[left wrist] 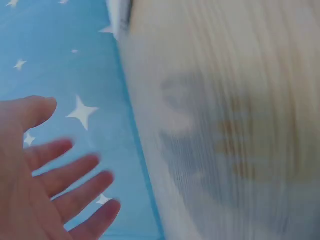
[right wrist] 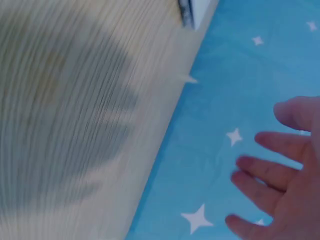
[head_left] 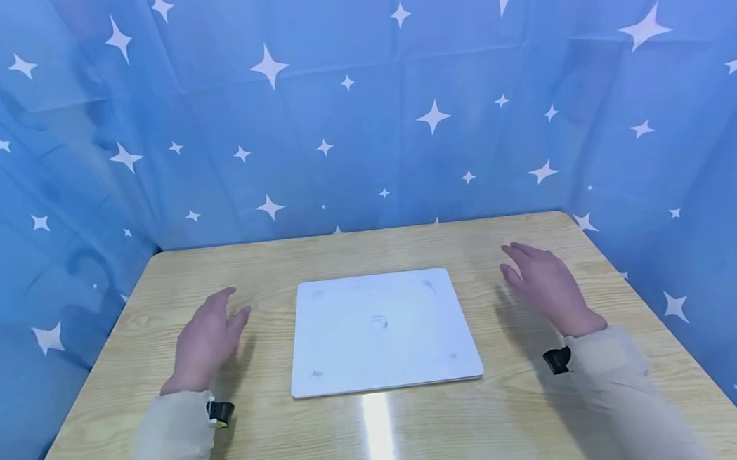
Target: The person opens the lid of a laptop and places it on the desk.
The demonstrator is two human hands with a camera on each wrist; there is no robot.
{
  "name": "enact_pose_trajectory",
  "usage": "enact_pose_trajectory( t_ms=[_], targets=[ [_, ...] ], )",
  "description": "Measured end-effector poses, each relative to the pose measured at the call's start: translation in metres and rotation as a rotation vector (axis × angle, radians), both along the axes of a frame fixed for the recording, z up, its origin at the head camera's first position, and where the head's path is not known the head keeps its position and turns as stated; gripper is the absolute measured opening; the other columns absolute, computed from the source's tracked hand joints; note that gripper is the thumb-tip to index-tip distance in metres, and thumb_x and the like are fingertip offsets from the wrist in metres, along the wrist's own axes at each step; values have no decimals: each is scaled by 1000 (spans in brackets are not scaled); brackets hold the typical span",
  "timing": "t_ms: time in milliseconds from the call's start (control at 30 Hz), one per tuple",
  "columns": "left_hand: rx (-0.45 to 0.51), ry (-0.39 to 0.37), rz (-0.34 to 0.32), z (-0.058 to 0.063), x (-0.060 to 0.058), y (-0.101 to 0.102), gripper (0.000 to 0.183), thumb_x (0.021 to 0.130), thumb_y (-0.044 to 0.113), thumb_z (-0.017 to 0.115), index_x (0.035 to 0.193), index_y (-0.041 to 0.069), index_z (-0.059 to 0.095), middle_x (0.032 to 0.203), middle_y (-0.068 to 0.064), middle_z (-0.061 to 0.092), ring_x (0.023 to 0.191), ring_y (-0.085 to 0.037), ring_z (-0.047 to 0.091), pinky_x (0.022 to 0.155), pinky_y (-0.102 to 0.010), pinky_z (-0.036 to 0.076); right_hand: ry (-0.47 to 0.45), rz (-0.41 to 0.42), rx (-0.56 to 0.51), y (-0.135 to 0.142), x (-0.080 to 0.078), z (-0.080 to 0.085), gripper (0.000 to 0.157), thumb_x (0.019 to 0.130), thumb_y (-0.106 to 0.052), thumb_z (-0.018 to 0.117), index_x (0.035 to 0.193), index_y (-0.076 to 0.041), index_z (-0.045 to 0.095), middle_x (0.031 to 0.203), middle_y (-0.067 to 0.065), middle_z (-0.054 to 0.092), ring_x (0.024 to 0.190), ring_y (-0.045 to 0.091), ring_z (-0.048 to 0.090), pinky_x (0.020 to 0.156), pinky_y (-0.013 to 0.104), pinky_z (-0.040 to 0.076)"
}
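A flat white rectangular board or closed device (head_left: 382, 349) with rounded corners lies on the wooden table, with a small mark near its middle and faint smudges toward its corners. My left hand (head_left: 204, 342) hovers over the table to its left, holding nothing. In the left wrist view the fingers (left wrist: 82, 170) are spread and relaxed. To the right of the white slab my right hand (head_left: 546, 286) is also raised above the tabletop, with nothing in it. Its fingers (right wrist: 267, 172) appear loosely extended in the right wrist view. Neither hand touches the slab.
The light wooden table (head_left: 255, 448) reflects a bright strip of light near its front. Behind it and along both sides hangs a blue curtain (head_left: 362, 132) with white stars. Each sleeve carries a black wrist strap (head_left: 220, 412).
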State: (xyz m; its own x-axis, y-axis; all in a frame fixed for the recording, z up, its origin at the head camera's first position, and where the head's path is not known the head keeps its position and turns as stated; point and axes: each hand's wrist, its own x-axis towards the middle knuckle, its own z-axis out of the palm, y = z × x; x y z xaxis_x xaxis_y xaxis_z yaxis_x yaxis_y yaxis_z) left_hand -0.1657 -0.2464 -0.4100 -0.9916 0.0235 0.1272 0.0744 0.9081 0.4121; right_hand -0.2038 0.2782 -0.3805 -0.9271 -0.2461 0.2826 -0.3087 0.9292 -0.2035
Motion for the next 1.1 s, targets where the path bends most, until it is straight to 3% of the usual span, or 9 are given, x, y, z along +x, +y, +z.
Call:
enact_pose_trajectory(
  t_ms=[100, 233, 467, 733, 867, 1100],
  targets=[
    [114, -54, -10, -2, 4, 8, 53, 91, 51, 35, 120, 11, 52, 117, -11, 55, 97, -29, 55, 73, -45, 46, 13, 29, -63, -9, 1, -2, 37, 93, -25, 47, 121, -3, 54, 114, 18, 58, 86, 31, 59, 70, 48, 46],
    [251, -91, -21, -5, 12, 17, 47, 90, 52, 36, 109, 15, 59, 102, -5, 62, 84, -21, 55, 68, -36, 45, -36, 45, -154, -21, 3, -6, 36, 94, -33, 43, 121, -12, 57, 100, 6, 65, 70, 17, 59, 60, 38, 46],
    [450, -70, 5, -9, 22, 36, 48, 90, 53, 36, 111, 17, 59, 106, 2, 61, 102, -20, 54, 85, -43, 43, -44, 115, -224, -42, 7, -9, 33, 94, -30, 43, 119, -14, 58, 90, -4, 66, 76, 12, 61, 64, 35, 48],
    [714, 23, 32, -21, 28, 55, 45, 92, 46, 37, 107, 10, 60, 99, -2, 64, 92, -14, 58, 83, -33, 46, -40, 199, -277, -66, 9, -12, 28, 92, -15, 44, 115, -9, 61, 92, -2, 67, 76, 10, 61, 63, 29, 48],
    [826, -18, 33, -27, 29, 57, 51, 93, 48, 32, 112, 7, 57, 103, -4, 62, 95, -17, 58, 85, -34, 46, -58, 205, -325, -75, 7, -16, 28, 93, -15, 44, 114, -10, 61, 92, 0, 67, 78, 9, 62, 65, 29, 50],
    [897, -78, 38, -39, 39, 64, 51, 91, 50, 35, 111, 8, 57, 106, -6, 60, 99, -17, 56, 87, -36, 45, -138, 162, -503, -88, 6, -23, 29, 94, -20, 44, 117, -13, 59, 98, 2, 66, 80, 14, 63, 64, 29, 50]
  ],
)
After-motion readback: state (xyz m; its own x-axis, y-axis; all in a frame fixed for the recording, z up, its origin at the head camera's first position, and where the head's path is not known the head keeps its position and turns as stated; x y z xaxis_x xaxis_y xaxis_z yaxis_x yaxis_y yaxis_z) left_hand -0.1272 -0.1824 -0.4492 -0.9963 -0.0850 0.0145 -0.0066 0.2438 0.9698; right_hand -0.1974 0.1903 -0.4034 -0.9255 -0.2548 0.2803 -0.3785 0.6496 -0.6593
